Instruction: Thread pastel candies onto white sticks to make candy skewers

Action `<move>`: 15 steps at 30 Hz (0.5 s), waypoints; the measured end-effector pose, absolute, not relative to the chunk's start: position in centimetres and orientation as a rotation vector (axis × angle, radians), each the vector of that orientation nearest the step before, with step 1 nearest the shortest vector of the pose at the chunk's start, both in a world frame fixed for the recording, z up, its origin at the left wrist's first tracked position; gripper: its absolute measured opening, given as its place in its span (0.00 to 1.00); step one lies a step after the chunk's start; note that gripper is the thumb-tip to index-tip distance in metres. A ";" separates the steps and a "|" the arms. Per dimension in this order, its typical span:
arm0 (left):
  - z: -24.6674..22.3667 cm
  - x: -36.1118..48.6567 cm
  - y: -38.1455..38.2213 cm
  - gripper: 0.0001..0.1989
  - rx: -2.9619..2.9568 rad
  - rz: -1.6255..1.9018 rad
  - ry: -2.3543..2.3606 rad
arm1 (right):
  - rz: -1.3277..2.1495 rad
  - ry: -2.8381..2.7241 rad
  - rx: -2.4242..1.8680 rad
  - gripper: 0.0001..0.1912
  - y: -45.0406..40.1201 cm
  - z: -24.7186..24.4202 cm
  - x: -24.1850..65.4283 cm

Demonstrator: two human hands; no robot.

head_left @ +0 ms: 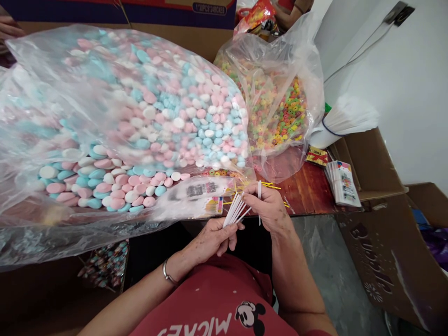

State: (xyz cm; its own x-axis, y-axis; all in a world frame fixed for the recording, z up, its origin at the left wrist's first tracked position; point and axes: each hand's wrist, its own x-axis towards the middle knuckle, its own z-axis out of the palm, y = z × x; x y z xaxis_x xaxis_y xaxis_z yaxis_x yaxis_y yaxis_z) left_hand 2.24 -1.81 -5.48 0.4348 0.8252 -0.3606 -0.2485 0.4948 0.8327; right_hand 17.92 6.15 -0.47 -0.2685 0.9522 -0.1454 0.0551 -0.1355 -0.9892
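Note:
My left hand [217, 237] is closed around a small fan of thin white sticks [234, 211], which look like lollipop sticks. Just to its right, my right hand [269, 207] pinches at the upper ends of the fan. A separate white stick [259, 186] stands upright between its fingers. Both hands are over the table's front edge. Behind them lie clear printed bags [206, 191] and several yellow twist ties [271, 185]. Pink, blue and white candies [129, 186] spill from the mouth of a huge clear bag [105, 84] on the left.
A second clear bag holds colourful ring candies [287, 112]. To the right are a white container [320, 137] of sticks, a twist-tie packet [317, 156], a stack of printed cards [345, 184] and cardboard boxes [374, 252]. Wrapped candies [107, 266] sit below. Another person's hand [10, 28] shows far left.

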 end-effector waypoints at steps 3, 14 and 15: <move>-5.7 2.2 -1.9 0.23 0.783 0.758 0.879 | 1.475 -1.363 -1.171 0.07 6.1 -0.6 17.9; -5.1 1.9 -1.7 0.24 0.827 0.705 0.891 | 1.408 -1.229 -1.105 0.03 6.1 -0.3 17.8; -5.0 1.8 -1.6 0.24 0.828 0.702 0.893 | 1.394 -1.199 -1.103 0.04 6.2 -0.1 17.8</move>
State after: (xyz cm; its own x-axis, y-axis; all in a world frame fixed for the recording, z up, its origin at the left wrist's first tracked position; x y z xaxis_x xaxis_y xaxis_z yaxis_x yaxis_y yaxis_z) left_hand 1.83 -1.65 -5.03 0.4546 0.8051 -0.3809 -0.1798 0.5018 0.8461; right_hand 17.84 6.21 -0.12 -0.1349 0.9898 -0.0460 -0.1026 -0.0601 -0.9929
